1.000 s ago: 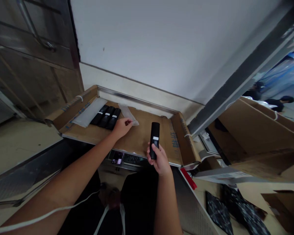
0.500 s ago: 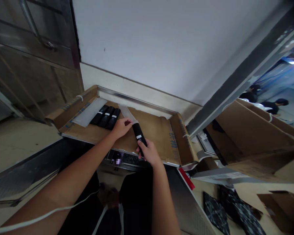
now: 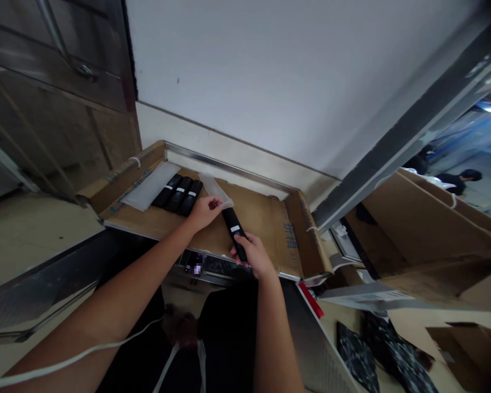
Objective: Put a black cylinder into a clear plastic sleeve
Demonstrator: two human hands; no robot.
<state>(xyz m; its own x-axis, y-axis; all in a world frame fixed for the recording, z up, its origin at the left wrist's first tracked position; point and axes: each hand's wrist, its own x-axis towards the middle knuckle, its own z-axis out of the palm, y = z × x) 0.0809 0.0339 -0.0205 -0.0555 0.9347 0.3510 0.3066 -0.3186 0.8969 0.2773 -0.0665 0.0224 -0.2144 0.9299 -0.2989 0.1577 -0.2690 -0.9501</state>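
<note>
Remote held against the mouth of a translucent sleeve over a cardboard-lined bench.

With the bench's middle taken as the dial's centre and twelve pointing away from the wearer, the black remote is gripped by its near end at five o'clock in the right hand, thumb laid on top. Its far end is aimed toward eleven and met by the sleeve's near edge; whether the tip is inside cannot be told. That edge is pinched between thumb and fingertips of the left hand. At ten o'clock three other remotes with white labels are laid side by side, flanked farther out by flat sleeve material. At three, the bench is bordered by a cardboard wall.
</note>
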